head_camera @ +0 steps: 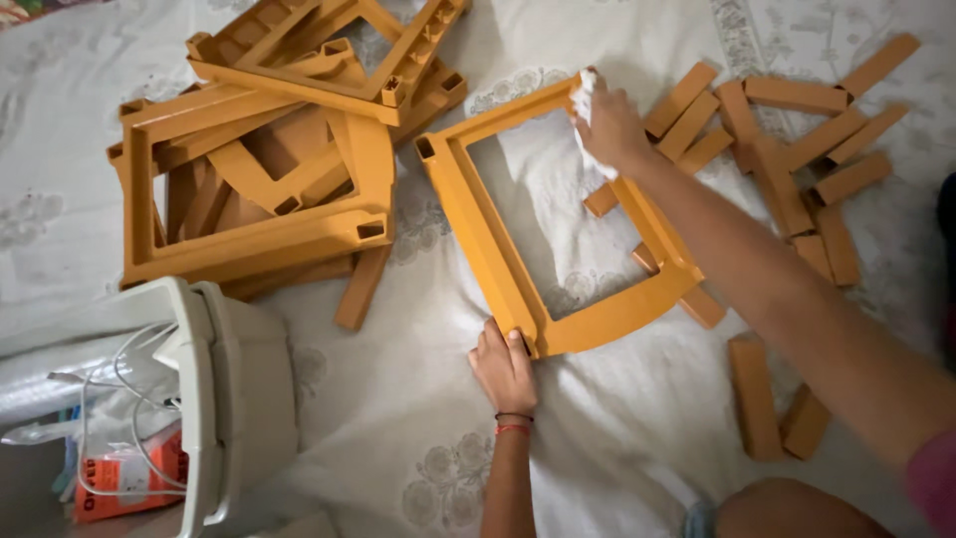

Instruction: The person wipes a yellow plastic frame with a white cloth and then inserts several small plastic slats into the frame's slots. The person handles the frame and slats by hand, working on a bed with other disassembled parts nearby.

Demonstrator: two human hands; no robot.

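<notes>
An orange plastic frame (478, 214) lies flat on a white patterned sheet (607, 438) in the middle of the view. My left hand (504, 369) grips the frame's near corner and holds it down. My right hand (609, 128) presses a small white cloth (585, 92) against the frame's far right corner. Both arms reach in from the bottom right. Short orange bars partly show under the frame's right side.
A pile of several more orange frames (269, 169) lies at the upper left. Many short orange bars (797, 149) are scattered at the right, two more (772, 408) near my knee. A grey bin (234, 389) with cables and packets stands at the lower left.
</notes>
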